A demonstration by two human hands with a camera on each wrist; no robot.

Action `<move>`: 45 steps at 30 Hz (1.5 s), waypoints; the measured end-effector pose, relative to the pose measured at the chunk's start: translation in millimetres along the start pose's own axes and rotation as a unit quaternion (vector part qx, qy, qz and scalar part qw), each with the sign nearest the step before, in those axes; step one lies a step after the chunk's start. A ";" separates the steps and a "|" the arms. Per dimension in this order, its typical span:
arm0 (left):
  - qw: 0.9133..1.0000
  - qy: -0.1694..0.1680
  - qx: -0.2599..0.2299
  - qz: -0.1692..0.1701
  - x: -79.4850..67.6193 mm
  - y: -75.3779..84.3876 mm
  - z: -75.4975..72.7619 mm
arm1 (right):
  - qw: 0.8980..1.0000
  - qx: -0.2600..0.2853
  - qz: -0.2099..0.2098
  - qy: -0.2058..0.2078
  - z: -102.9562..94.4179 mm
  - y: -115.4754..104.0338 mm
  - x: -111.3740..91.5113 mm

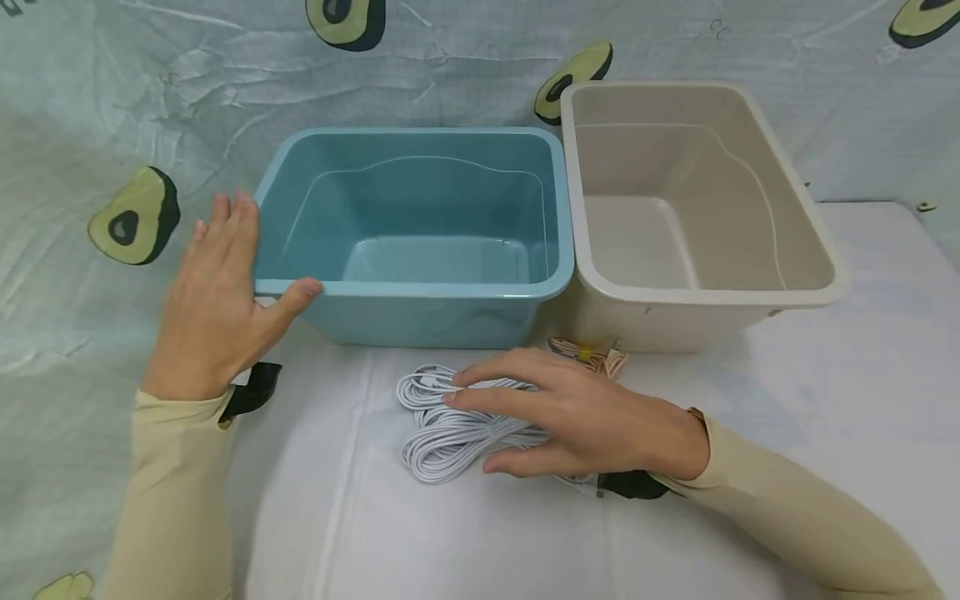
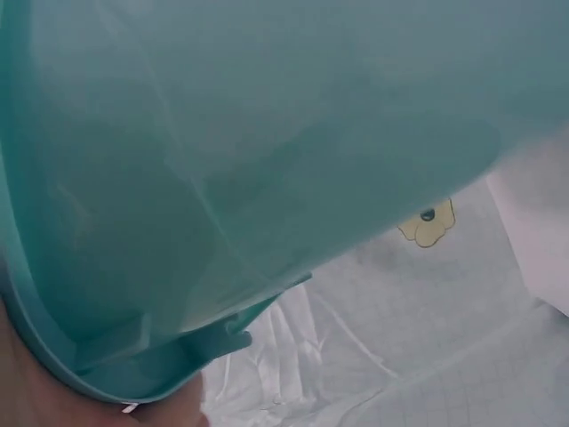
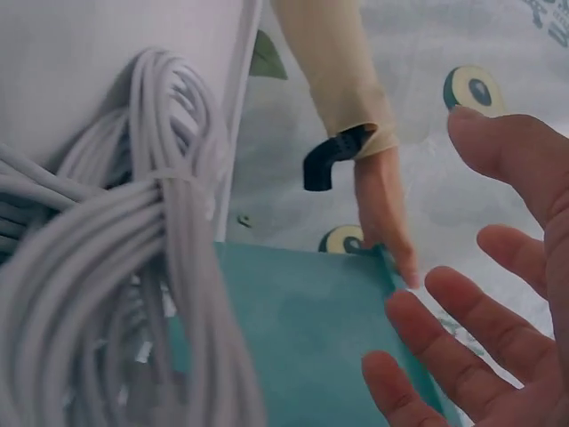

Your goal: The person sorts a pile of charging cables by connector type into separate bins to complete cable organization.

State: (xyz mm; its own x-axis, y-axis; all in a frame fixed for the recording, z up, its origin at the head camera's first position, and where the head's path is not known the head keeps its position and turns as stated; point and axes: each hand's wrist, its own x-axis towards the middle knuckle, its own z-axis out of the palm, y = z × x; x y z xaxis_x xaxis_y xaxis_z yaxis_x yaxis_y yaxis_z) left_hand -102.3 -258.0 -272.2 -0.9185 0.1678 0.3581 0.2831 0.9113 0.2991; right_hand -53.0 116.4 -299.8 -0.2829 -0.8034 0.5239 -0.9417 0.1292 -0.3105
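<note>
At the left end of a blue-green plastic bin (image 1: 420,290), my left hand (image 1: 210,312) rests with straight fingers along the outer side and the thumb on the front rim. In the left wrist view the bin wall (image 2: 267,133) fills most of the picture. My right hand (image 1: 562,408) hovers over bundled white cables (image 1: 442,458), fingers spread and loosely extended. From the right wrist, the coiled cables (image 3: 196,196) appear close by, with the fingers (image 3: 453,347) apart from them. Part of the bundles is hidden beneath that hand.
To the right stands a beige bin (image 1: 712,297), touching the blue-green one. A tan cable bundle (image 1: 611,362) with a yellow band lies in front of the bins, partly behind my right hand. A white cloth (image 1: 300,517) covers the table; an avocado-print sheet (image 1: 240,75) hangs behind.
</note>
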 end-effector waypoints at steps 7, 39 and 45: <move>0.999 -0.025 -0.001 -0.025 -1.9 4.8 0.7 | 0.998 0.021 0.028 -0.045 17.7 11.9 -12.1; 1.000 -0.001 0.006 -0.014 -5.3 4.4 -0.8 | 0.975 -0.182 -0.029 -0.127 40.7 7.1 -18.5; 1.000 0.000 0.004 -0.018 -4.8 4.2 -0.3 | 0.979 -0.168 -0.042 -0.105 45.4 5.5 -18.1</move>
State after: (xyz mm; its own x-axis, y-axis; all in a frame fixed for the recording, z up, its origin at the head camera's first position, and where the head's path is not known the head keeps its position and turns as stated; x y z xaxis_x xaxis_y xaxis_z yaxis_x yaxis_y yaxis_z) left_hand -96.6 -255.1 -272.4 -0.9276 0.1355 0.3482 0.2484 0.9198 0.3038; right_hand -44.8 105.3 -347.0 -0.1923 -0.9166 0.3505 -0.9766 0.2137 0.0230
